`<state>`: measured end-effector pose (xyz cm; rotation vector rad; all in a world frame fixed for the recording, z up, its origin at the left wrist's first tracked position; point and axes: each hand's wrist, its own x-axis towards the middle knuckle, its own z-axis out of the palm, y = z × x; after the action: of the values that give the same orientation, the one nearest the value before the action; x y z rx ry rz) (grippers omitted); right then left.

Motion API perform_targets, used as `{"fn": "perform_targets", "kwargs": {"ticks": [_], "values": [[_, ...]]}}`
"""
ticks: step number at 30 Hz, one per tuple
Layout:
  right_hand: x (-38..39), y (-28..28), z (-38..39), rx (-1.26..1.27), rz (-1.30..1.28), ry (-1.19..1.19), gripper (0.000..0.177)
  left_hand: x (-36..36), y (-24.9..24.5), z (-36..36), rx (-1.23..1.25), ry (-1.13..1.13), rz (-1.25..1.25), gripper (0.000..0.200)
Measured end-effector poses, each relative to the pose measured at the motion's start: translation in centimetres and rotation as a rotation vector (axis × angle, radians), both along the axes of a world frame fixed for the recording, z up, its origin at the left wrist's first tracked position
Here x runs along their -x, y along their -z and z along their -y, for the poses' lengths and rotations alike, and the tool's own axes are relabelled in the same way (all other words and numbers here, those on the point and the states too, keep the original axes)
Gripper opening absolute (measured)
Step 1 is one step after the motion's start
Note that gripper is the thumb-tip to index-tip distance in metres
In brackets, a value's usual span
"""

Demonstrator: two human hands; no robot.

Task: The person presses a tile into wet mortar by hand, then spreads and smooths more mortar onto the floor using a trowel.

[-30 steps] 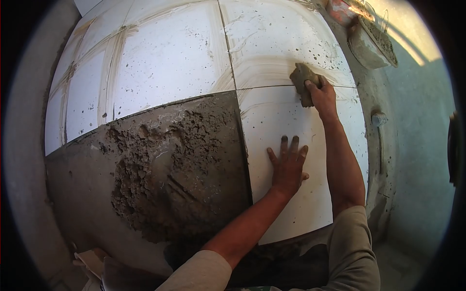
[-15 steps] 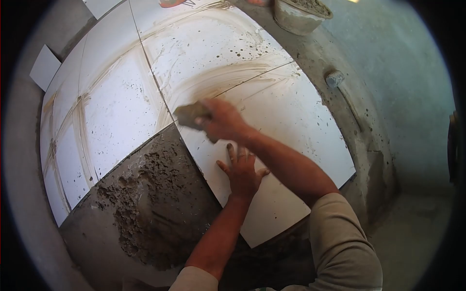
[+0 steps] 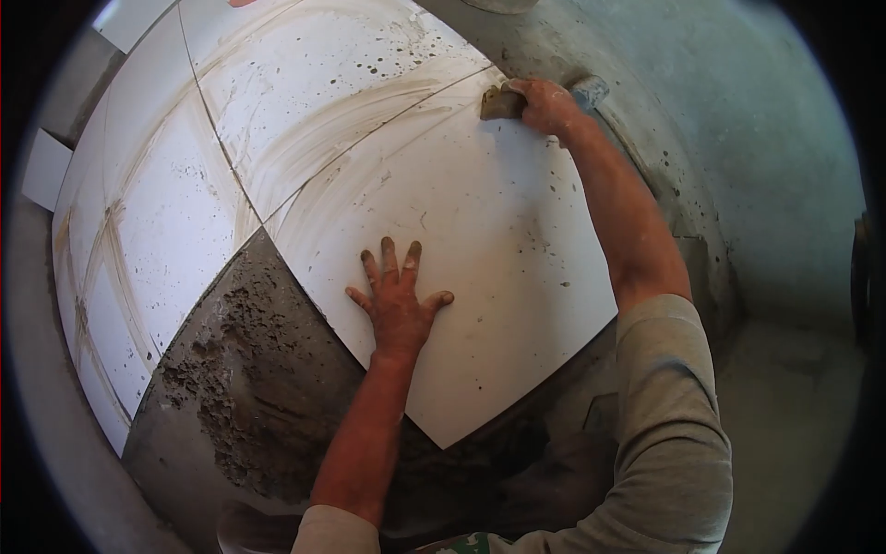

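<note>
My left hand lies flat on the near white floor tile, its fingers spread and smeared with mortar. At the far right edge of that same tile, my right hand grips a brownish sponge pressed to the surface. Its fingertips are partly hidden behind the sponge. Dark specks dot the tile. A mallet lies on the floor just past my right hand, with its head partly covered by the hand.
More laid white tiles with brown smears extend to the left and far side. Lumpy wet mortar covers the floor to the left of the near tile. A wall rises on the right. Two small tile pieces stand at the far left, one a white piece.
My right hand has swept the sponge from the tile's left corner out to its far right edge. My left hand stays spread on the tile. The view has shifted right.
</note>
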<state>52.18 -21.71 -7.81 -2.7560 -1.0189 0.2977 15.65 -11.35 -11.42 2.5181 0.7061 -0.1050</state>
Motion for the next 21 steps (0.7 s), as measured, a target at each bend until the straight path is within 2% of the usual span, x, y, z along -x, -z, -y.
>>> {"fn": "perform_targets", "kwargs": {"ticks": [4,9,12,16,18,21], "values": [[2.5,-0.5,8.3,0.132,-0.004,-0.087,0.053,-0.6,-0.4,-0.1,0.019,0.002,-0.055,0.092],[12.6,-1.2,22.9,0.146,-0.063,-0.071,0.052,-0.8,-1.0,0.1,-0.005,0.004,-0.130,0.092],[19.1,-4.2,29.0,0.526,-0.335,-0.072,0.044,-0.8,-1.0,0.0,-0.017,0.007,-0.129,0.092],[20.8,-8.3,32.3,0.600,-0.488,-0.028,0.042,-0.9,-1.1,0.2,-0.031,0.010,-0.132,0.091],[19.0,-9.6,30.8,0.266,-0.422,0.300,0.044,-1.0,-1.2,0.1,-0.050,0.044,-0.127,0.092],[16.2,-7.3,29.1,-0.009,-0.163,0.371,0.044,-1.1,-2.1,-1.0,-0.110,0.057,-0.164,0.082]]}}
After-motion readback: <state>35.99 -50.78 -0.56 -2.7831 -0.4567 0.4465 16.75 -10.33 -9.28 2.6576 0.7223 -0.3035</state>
